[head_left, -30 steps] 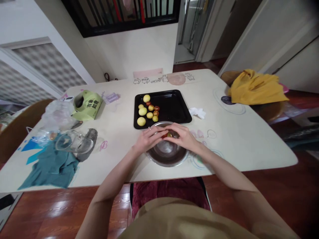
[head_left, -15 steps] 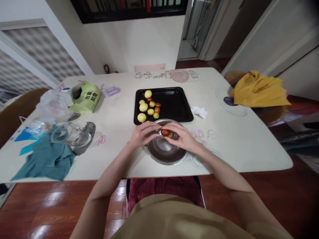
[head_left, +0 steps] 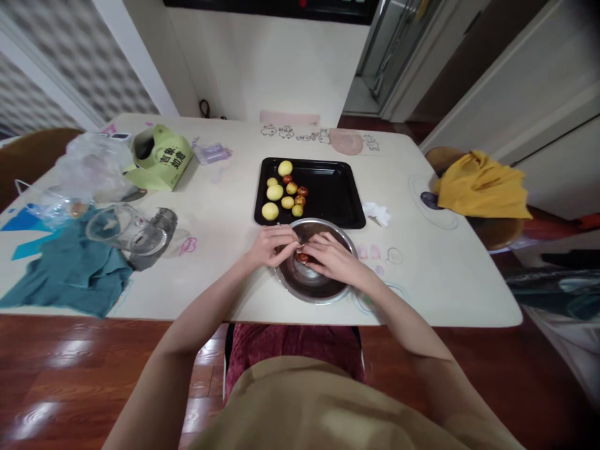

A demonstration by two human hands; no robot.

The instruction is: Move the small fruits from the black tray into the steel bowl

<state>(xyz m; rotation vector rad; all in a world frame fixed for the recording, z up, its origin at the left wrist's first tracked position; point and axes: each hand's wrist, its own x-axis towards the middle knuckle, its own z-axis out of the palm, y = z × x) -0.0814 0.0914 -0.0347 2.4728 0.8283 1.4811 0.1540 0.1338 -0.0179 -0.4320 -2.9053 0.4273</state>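
A red-brown jujube [head_left: 302, 257] is between my two hands, over the steel bowl [head_left: 344, 294] at the table's near edge. My right hand [head_left: 332, 257] curls around it from the right, fingers closed. From the left, my left hand [head_left: 273, 245] has its thumb and fingers pinched together at the top of the fruit. A small pale bit shows where the fingertips meet, too small to name. Just behind the bowl, a black tray [head_left: 332, 187] carries several yellow fruits [head_left: 274, 192] and red-brown jujubes [head_left: 302, 191] on its left side.
White crumpled tissue [head_left: 377, 213] lies right of the tray. On the left are a green paper box [head_left: 164, 156], a clear plastic bag [head_left: 94, 165], a glass jug [head_left: 126, 230] on its side and a teal cloth [head_left: 75, 269]. A yellow cloth [head_left: 482, 187] hangs over a chair at right.
My hands have lowered slightly into the bowl with the jujube, and my right fingers now cover more of it. The view has tilted and shifted a little; the fruits on the tray stay put.
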